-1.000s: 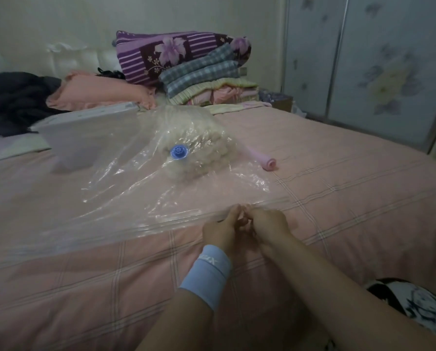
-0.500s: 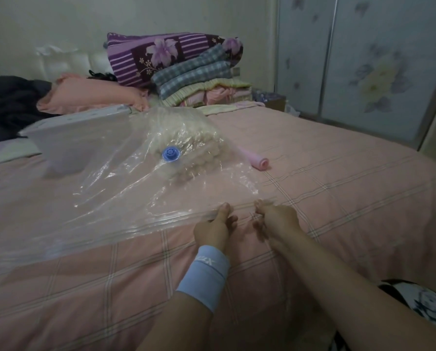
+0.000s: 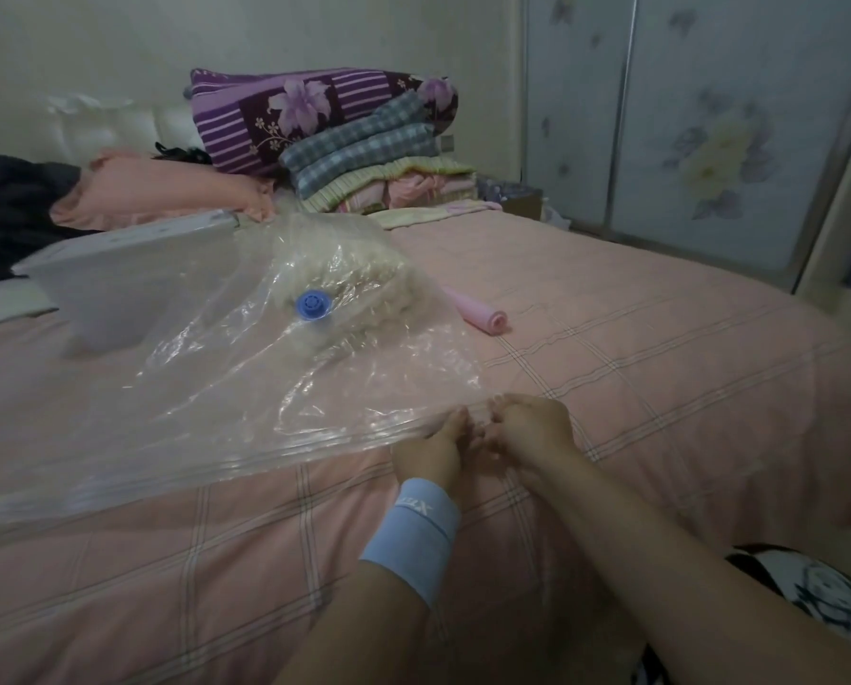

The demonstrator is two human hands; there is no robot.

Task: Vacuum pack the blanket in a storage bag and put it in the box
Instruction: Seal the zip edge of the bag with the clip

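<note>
The left hand [image 3: 431, 449] and right hand [image 3: 532, 427] sit side by side at the bag's [image 3: 245, 388] near right corner, both pinched on its zip strip [image 3: 265, 449].

The step looks like sealing the mouth. To do it well, the person would likely press the two tracks together from this corner and run firm pinches leftward along the whole strip, keeping it flat on the bed [image 3: 611, 363], since any gap would let air back in.

Taking the bag as landmark, left to right: one white box [image 3: 117, 284] touches its far left side; one cream blanket [image 3: 364, 284] lies inside at its far end, under one blue valve [image 3: 312, 305]; one pink roll [image 3: 478, 313] lies just right of it. Behind the bag is one pile of folded bedding [image 3: 354, 150].
</note>
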